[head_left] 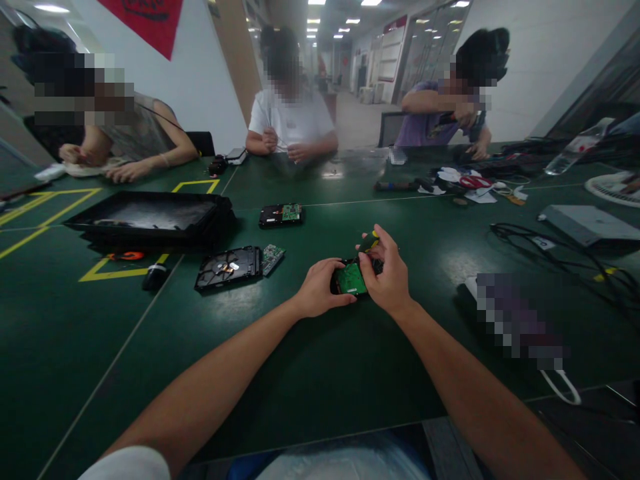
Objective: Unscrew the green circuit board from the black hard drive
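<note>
Low over the green table, my left hand (320, 288) grips the left side of a hard drive (351, 280), its green circuit board facing up. Closed around a screwdriver with a yellow and dark handle (369, 241) is my right hand (389, 272), over the drive's right side. The screwdriver's tip is hidden by my fingers. To the left lies another hard drive (227, 268), black, with a loose circuit board (273, 259) against its right end. Farther back rests a third drive (281, 215) with a green board on it.
A black tray-like case (150, 217) stands at left, with a small black object (155, 277) before it. At right are a blurred-out pouch-like item (520, 320), black cables (545, 247) and a grey box (590, 223). Three people sit across the table (320, 373).
</note>
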Demonstrator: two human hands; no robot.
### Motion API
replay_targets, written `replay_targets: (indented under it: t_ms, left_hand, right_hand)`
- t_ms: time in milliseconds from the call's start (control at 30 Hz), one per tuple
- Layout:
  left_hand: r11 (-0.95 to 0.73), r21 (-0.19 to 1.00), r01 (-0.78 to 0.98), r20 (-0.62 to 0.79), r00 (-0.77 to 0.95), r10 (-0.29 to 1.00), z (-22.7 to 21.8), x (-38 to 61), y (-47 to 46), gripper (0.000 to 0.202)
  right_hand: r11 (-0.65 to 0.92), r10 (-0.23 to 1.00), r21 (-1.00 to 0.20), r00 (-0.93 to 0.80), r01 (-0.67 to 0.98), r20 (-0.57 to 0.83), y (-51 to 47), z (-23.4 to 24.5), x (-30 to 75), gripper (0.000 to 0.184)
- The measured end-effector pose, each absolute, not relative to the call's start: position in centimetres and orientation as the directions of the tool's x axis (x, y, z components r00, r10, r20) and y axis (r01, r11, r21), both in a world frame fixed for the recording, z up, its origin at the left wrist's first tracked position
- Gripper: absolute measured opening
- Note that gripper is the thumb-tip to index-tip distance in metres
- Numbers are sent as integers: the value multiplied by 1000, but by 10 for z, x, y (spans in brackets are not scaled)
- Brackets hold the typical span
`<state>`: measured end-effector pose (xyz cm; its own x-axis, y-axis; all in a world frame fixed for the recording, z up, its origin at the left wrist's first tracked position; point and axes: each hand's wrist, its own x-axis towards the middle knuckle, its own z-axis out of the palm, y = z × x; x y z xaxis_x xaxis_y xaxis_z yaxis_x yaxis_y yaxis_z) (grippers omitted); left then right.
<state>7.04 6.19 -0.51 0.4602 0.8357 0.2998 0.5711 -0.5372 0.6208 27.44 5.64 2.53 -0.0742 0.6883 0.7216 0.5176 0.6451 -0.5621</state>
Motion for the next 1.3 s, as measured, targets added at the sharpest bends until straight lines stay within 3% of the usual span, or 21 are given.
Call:
replay_targets:
  t_ms: [1300]
  left_hand:
    - [-541, 619, 569, 302, 463, 833, -7, 70, 63, 76]
  right_hand:
    - [647, 682, -527, -108, 552, 724, 57, 25, 275, 64]
